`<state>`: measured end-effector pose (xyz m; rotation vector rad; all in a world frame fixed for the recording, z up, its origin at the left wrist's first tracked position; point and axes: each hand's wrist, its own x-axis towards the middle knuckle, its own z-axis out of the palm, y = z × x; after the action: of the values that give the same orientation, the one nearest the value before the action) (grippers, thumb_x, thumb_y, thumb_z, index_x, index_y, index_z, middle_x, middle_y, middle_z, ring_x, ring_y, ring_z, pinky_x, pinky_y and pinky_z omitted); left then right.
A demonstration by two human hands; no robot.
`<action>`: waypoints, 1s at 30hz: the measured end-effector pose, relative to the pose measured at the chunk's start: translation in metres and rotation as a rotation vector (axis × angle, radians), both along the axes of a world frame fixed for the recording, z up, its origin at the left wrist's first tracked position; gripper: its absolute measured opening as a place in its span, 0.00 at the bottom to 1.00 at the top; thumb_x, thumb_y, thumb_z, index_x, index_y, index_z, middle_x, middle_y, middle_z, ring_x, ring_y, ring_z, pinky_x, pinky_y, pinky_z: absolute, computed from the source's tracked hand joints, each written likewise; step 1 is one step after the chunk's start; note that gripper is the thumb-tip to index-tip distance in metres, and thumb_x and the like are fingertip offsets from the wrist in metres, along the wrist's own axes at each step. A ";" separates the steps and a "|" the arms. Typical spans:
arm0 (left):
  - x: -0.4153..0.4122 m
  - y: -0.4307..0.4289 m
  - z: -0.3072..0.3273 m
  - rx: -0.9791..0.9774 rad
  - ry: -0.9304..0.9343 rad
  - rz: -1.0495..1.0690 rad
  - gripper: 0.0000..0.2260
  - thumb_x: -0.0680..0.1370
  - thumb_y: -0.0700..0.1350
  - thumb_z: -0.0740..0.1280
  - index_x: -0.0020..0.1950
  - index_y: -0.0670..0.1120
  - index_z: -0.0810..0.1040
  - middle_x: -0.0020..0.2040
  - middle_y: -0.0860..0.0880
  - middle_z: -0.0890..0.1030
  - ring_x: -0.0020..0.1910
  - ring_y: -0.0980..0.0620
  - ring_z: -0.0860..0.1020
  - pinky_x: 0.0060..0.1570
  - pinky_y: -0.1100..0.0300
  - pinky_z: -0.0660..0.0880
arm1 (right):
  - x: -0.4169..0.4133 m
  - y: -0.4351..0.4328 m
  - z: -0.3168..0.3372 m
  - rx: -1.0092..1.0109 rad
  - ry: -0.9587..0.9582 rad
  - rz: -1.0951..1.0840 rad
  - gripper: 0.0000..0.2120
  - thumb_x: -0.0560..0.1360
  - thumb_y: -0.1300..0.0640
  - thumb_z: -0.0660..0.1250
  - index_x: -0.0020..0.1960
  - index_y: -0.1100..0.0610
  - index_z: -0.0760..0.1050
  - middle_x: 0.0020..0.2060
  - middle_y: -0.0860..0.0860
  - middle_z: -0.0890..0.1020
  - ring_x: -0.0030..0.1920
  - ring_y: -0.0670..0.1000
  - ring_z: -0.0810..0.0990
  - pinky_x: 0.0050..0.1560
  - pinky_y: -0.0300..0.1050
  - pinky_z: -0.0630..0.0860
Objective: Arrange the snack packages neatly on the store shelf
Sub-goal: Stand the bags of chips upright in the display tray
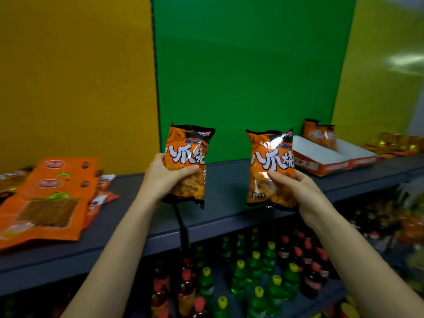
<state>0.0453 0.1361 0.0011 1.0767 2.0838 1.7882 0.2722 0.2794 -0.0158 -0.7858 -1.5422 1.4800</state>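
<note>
An orange snack bag (187,164) is gripped upright in the left hand (165,177), and a second bag (271,168) in the right hand (296,187), both apart above the grey shelf (227,180). The carton (308,165) of matching bags (321,135) is seen far right, nearer the right hand.

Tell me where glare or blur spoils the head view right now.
Head view: glare streaks cross the left bag and right bag, hiding some print; head view: a bright reflection washes the yellow panel top right; head view: the right edge smears, so the tray and goods beyond it are soft; head view: bottles below are dim, and the wide lens bends the shelf.
</note>
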 end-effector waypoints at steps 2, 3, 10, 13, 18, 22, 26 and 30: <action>0.025 0.033 -0.008 -0.004 -0.037 -0.044 0.34 0.65 0.51 0.77 0.66 0.45 0.67 0.61 0.47 0.76 0.57 0.47 0.77 0.58 0.51 0.75 | 0.032 0.024 -0.005 0.001 -0.009 -0.029 0.20 0.69 0.53 0.73 0.60 0.54 0.77 0.51 0.51 0.84 0.48 0.52 0.82 0.42 0.43 0.75; 0.038 0.049 -0.011 -0.008 -0.053 -0.070 0.33 0.65 0.51 0.77 0.65 0.46 0.67 0.61 0.47 0.76 0.57 0.47 0.77 0.58 0.51 0.75 | 0.048 0.037 -0.007 0.000 -0.013 -0.046 0.21 0.68 0.53 0.73 0.60 0.54 0.77 0.51 0.51 0.84 0.48 0.52 0.82 0.42 0.43 0.76; 0.114 0.153 -0.019 -0.035 -0.082 -0.222 0.28 0.64 0.51 0.78 0.57 0.50 0.67 0.60 0.48 0.77 0.56 0.48 0.77 0.59 0.50 0.75 | 0.139 0.107 -0.016 -0.036 -0.035 -0.163 0.19 0.69 0.54 0.73 0.58 0.56 0.77 0.45 0.51 0.85 0.42 0.51 0.83 0.40 0.42 0.76; 0.139 0.194 -0.016 -0.041 -0.081 -0.283 0.28 0.65 0.51 0.77 0.58 0.49 0.68 0.60 0.48 0.77 0.56 0.48 0.78 0.57 0.52 0.75 | 0.165 0.134 -0.017 -0.049 -0.038 -0.203 0.19 0.69 0.54 0.73 0.58 0.56 0.77 0.46 0.51 0.85 0.44 0.51 0.83 0.40 0.42 0.76; 0.176 0.268 -0.009 -0.051 -0.095 -0.389 0.31 0.65 0.51 0.77 0.63 0.46 0.68 0.60 0.48 0.77 0.57 0.47 0.77 0.60 0.50 0.75 | 0.198 0.186 -0.016 -0.054 -0.046 -0.268 0.21 0.69 0.54 0.73 0.60 0.57 0.76 0.48 0.53 0.84 0.45 0.52 0.83 0.40 0.42 0.76; 0.194 0.331 -0.006 -0.038 -0.094 -0.446 0.32 0.64 0.51 0.78 0.64 0.46 0.69 0.60 0.48 0.78 0.57 0.47 0.78 0.61 0.48 0.74 | 0.215 0.237 -0.011 -0.020 -0.070 -0.297 0.21 0.69 0.53 0.73 0.60 0.55 0.75 0.48 0.51 0.83 0.46 0.51 0.82 0.42 0.43 0.77; 0.206 0.392 0.005 -0.027 -0.079 -0.468 0.41 0.54 0.59 0.78 0.64 0.47 0.71 0.58 0.49 0.80 0.55 0.48 0.80 0.59 0.48 0.76 | 0.223 0.294 0.005 0.020 -0.072 -0.311 0.19 0.69 0.54 0.73 0.59 0.55 0.75 0.48 0.51 0.84 0.44 0.50 0.83 0.40 0.41 0.76; 0.214 0.447 0.017 -0.001 -0.073 -0.473 0.31 0.60 0.56 0.78 0.59 0.48 0.74 0.56 0.51 0.81 0.53 0.50 0.80 0.58 0.52 0.76 | 0.223 0.356 0.020 0.051 -0.073 -0.319 0.27 0.66 0.51 0.75 0.63 0.56 0.75 0.51 0.53 0.84 0.49 0.53 0.84 0.49 0.46 0.78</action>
<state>0.2592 0.5827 0.0186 1.3423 1.6118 1.5615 0.4952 0.6358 0.0047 -1.0133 -1.4237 1.1855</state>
